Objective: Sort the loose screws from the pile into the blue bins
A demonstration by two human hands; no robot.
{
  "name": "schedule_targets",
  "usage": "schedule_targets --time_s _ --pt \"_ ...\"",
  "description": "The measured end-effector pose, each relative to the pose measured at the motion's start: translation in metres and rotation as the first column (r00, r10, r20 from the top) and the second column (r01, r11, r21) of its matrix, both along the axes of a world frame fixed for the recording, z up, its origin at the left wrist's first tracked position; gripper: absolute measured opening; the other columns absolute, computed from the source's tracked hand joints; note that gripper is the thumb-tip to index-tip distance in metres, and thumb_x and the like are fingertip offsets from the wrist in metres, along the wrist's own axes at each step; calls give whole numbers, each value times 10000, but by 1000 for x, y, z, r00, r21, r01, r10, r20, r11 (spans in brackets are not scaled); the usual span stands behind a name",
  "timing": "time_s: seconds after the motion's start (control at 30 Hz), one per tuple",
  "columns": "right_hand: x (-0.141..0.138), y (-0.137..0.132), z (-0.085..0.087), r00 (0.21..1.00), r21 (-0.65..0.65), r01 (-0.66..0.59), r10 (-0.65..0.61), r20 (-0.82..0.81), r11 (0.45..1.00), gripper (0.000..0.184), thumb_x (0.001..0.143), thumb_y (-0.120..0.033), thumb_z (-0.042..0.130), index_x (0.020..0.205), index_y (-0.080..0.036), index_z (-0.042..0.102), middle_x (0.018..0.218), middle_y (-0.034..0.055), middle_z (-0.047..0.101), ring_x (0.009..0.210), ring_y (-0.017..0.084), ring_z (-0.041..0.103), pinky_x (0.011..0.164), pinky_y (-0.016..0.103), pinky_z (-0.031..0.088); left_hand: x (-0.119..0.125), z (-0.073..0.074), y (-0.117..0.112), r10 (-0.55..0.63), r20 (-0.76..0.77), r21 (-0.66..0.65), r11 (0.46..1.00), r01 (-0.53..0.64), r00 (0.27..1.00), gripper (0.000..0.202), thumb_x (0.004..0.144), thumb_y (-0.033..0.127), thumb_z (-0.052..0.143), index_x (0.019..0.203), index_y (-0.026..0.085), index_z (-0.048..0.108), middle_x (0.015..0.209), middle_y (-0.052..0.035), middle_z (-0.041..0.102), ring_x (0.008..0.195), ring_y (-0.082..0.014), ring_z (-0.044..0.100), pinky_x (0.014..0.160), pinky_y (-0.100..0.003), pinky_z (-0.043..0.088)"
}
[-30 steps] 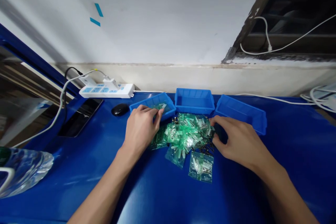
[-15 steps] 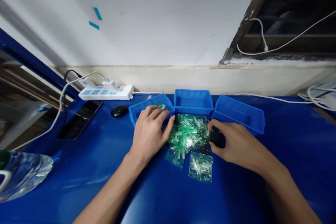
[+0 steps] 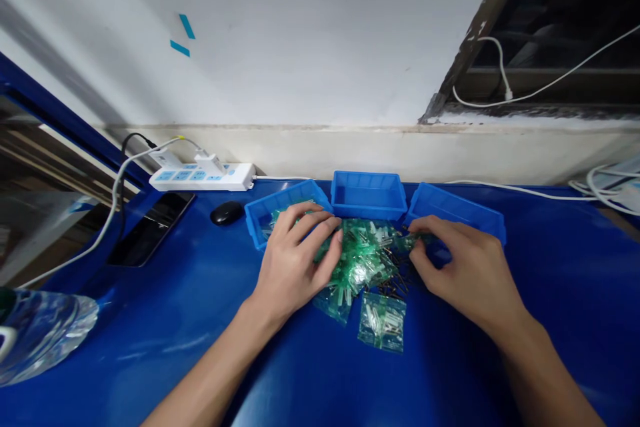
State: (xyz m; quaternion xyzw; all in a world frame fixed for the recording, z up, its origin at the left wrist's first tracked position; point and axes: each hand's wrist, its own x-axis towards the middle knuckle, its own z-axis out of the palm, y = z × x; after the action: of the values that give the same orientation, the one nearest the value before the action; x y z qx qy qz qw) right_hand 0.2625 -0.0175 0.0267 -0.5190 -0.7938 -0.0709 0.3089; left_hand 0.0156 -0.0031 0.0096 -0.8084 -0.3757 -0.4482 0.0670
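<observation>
A pile of small green-tinted clear bags [image 3: 363, 257] with pale slim pieces inside lies on the blue table. My left hand [image 3: 300, 257] rests over the pile's left side, fingers lightly bent and thumb held apart; what lies beneath the fingertips is hidden. At the right edge, my right hand [image 3: 457, 263] pinches a small green bag [image 3: 419, 239] between thumb and forefinger, mostly covered by the fingers. Loose dark screw-like pieces [image 3: 396, 280] show beside the pile. One separate bag [image 3: 383, 321] lies flat nearer to me.
Behind the pile stand three blue bins: left [image 3: 255, 217], middle [image 3: 369, 193] and right [image 3: 465, 207]. The left one contains some green bags. Farther left are a black mouse [image 3: 227, 213], a phone [image 3: 150, 230], a power strip [image 3: 203, 177] and a water bottle [image 3: 55, 333].
My left hand has shifted slightly right, from the left bin's edge onto the pile. My right hand has moved a little right, drawing a small bag from the pile's edge.
</observation>
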Motion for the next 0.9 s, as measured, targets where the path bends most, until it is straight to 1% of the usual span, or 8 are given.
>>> schedule_targets --time_s 0.13,0.3,0.43,0.6,0.67,0.73,0.83,0.9 --pt "-11 -3 3 933 -127 -139 87 -348 982 168 886 -172 582 1001 -248 677 901 34 804 830 237 782 742 354 615 4 0 -4 -153 115 -122 978 167 981 145 946 130 653 1081 140 707 1013 -82 759 1009 -211 671 919 -380 586" --pt "-24 -2 -3 667 -289 -419 76 -741 861 197 877 -276 726 1066 -237 691 887 34 820 831 223 798 692 302 631 10 -2 -8 -247 321 -317 882 350 914 207 901 153 734 1106 168 706 1004 -48 775 870 -150 724 811 -272 614" --pt "-28 1 -7 557 -289 -444 9 -830 848 223 806 -274 799 989 -229 680 811 22 815 687 197 784 587 271 618 13 -3 -7 -206 469 -391 823 411 859 109 886 136 726 989 171 729 885 -28 778 729 -130 707 709 -250 616" --pt "-30 1 -10 551 -277 -420 0 -834 864 239 811 -300 804 1004 -231 682 814 20 820 654 201 784 551 285 632 14 -2 -6 -140 560 -453 773 444 816 89 886 167 705 972 169 730 904 -54 780 762 -161 728 715 -293 640" --pt "-31 0 -12 579 -257 -401 26 -815 879 210 849 -297 766 1035 -236 691 842 23 826 708 213 801 610 303 659 11 0 -5 -128 546 -433 803 410 828 78 890 178 704 963 175 728 900 -55 777 757 -163 725 714 -300 641" --pt "-31 1 -14 641 -221 -333 49 -766 917 193 897 -282 713 1084 -242 689 916 31 831 817 230 813 723 344 682 5 3 -3 -94 473 -379 876 298 876 60 913 194 685 954 184 728 889 -51 772 756 -165 720 726 -313 637" --pt "-27 2 -15 777 -124 -162 49 -628 979 171 936 -235 659 1104 -246 688 1004 41 826 931 243 805 846 387 672 -12 4 5 45 250 -204 979 7 967 129 957 177 614 931 196 739 919 -48 770 828 -177 729 806 -337 626" --pt "-22 3 -15 854 -56 -58 20 -520 997 169 943 -202 630 1095 -242 692 988 43 823 907 239 805 828 379 669 -24 1 13 196 109 -100 978 -185 975 194 960 152 573 921 195 759 968 -64 773 875 -200 734 822 -355 621"
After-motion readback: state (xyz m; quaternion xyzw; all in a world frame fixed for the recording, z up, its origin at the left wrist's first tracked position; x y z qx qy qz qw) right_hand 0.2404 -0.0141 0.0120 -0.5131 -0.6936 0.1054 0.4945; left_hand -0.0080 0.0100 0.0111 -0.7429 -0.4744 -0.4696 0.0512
